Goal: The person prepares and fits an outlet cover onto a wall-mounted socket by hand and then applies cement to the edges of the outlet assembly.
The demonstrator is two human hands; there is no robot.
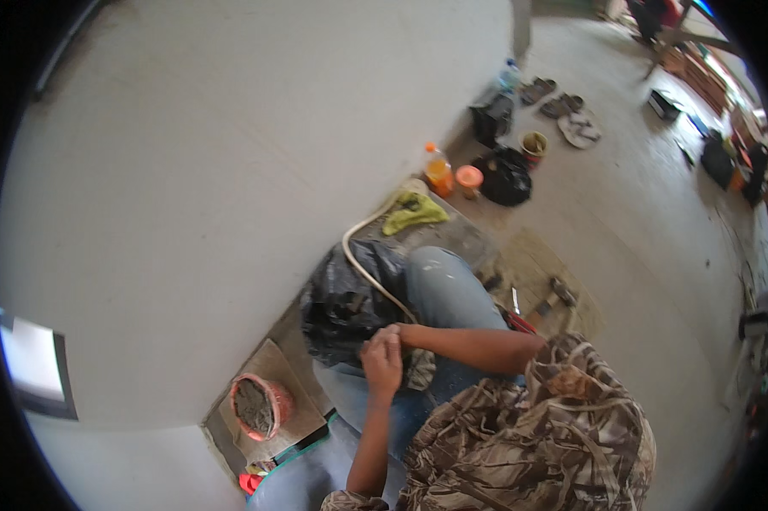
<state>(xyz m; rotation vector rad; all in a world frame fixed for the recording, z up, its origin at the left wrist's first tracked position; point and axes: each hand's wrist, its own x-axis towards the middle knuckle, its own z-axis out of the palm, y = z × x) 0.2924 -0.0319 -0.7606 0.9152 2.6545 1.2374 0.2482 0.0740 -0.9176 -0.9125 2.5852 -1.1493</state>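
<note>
My left hand (382, 359) and my right hand (396, 335) are closed together in front of my bent, jeans-clad legs (448, 294), the left over the right's fingers. What they hold is hidden. Just beyond them a crumpled black plastic bag (337, 302) lies against my leg. A pale curved hose or cord (347, 249) runs across the bag toward my hands. A greyish patterned piece (421, 372) shows just below my hands.
At left a pink bucket (255, 407) of grey mix stands beside the wall (171, 196). Ahead are a yellow-green cloth (414, 217), orange bottle (439, 175), jar (469, 180), black bags (503, 179) and sandals (561, 106). A hammer (544, 308) lies at right; another person (648, 19) is far back.
</note>
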